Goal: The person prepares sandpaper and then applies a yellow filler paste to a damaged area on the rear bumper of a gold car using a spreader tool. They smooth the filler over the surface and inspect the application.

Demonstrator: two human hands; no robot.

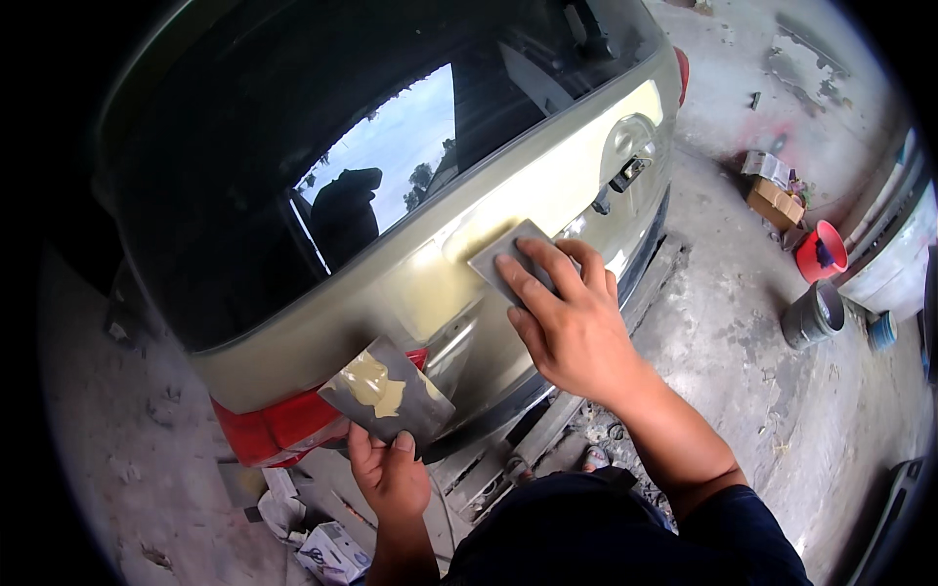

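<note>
My left hand [392, 475] pinches the lower edge of a dark grey mixing plate [427, 408], thumb on top. A lump of cream body filler [371, 384] lies on that plate. In my right hand [578, 330] is a flat grey spreader [498, 264], fingers laid across its face. The spreader's far edge is against or just over the tailgate [391, 285] of a gold-beige car. Pale yellow filler covers a band of the panel [547, 186] below the rear window, on both sides of the spreader. The red tail light [283, 430] is partly behind the plate.
The dark rear window [244, 195] reflects sky. At right on the concrete floor stand a red bucket [821, 252], a grey bucket [813, 317], a blue tin [882, 332] and a cardboard box [775, 203]. A white box [332, 555] lies at lower left, below the bumper.
</note>
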